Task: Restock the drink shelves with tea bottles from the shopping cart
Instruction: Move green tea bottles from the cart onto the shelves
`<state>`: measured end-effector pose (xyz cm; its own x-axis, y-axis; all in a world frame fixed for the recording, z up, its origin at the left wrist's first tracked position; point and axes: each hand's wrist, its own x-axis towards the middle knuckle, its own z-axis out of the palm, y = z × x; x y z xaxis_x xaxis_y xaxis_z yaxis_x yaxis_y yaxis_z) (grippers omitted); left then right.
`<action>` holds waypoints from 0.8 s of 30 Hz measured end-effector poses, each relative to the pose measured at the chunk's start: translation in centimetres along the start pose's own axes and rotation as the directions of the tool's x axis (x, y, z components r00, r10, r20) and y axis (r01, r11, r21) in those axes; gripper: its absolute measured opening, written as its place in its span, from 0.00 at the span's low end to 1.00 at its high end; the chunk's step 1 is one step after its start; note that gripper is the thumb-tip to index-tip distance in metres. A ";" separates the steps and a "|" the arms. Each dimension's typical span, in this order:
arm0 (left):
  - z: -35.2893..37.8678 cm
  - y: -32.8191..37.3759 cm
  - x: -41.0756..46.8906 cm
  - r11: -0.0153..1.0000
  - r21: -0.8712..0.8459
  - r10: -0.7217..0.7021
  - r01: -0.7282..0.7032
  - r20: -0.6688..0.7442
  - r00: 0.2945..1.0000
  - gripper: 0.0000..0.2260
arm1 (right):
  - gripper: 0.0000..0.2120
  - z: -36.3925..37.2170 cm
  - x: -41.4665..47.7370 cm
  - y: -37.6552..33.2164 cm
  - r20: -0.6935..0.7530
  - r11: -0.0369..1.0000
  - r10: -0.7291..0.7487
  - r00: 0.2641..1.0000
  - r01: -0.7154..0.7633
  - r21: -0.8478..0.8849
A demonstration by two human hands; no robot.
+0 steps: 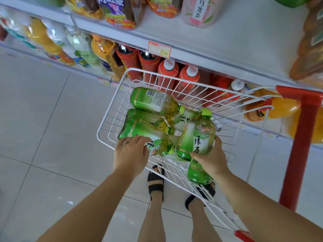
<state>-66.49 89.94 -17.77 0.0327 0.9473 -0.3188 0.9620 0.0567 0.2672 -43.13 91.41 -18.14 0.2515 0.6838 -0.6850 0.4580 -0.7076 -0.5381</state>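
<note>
Status: early to mid stage, judging by the load left in the cart. The white wire shopping cart (pixel 111 119) stands against the shelving, and several green tea bottles lie in it.

Right hand (pixel 212 158): fingers are wrapped around the lower body of one upright green tea bottle (pixel 199 137), at the cart's right side, cap up. The bottle is gripped but has not cleared the basket rim.

Left hand (pixel 131 154): it lies palm down on a lying bottle (pixel 139 128) near the cart's near-left corner, fingers spread and only loosely curled. Whether it has a firm hold cannot be told.

A further bottle (pixel 153 100) lies toward the cart's far edge; another shows beneath the right hand.

The upper shelf (pixel 244 49) has a bare stretch along its front edge, behind the price tag (pixel 159 49). All visible cart bottles remain to be shelved.
</note>
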 end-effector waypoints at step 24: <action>-29.9 24.4 9.1 0.911 -0.109 0.345 -0.397 -0.324 0.881 0.26 | 0.33 -32.3 -14.8 -27.2 -0.560 0.542 -0.709 0.429 0.839 -0.044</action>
<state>-50.82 109.35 13.00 0.2724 0.9563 0.1059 0.8342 -0.2896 0.4692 -31.80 106.29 22.53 0.2609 0.8946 0.3628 0.4965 0.1979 -0.8452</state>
